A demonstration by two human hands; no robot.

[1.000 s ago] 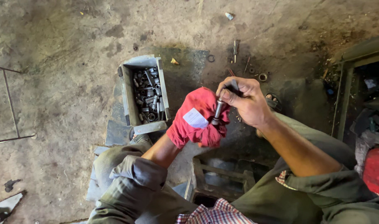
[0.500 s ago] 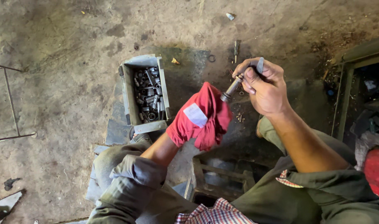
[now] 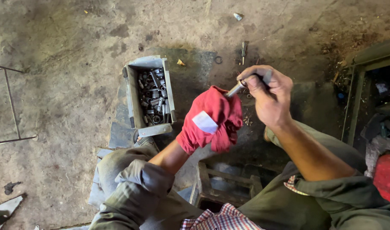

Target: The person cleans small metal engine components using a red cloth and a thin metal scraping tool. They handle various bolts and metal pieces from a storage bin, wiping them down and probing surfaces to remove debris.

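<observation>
Item 1: my left hand [image 3: 210, 123], closed inside a red rag [image 3: 216, 113] with a white tag, wrapping it fully.
Item 2: my right hand [image 3: 267, 96], clenched on a slim grey metal tool [image 3: 236, 88]; its lower end enters the rag's top, its upper end shows above my fingers.
Item 3: grey metal box [image 3: 133, 100] on the concrete floor [image 3: 62, 64], left of the rag, filled with sockets [image 3: 154, 96].
Item 4: small ring [image 3: 218, 59] and loose bit [image 3: 243, 50] on the floor beyond my hands.

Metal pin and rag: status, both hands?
Left hand wrapped in red rag. Right hand grips metal pin, tip in rag. Box of sockets alongside, nothing blocking.
</observation>
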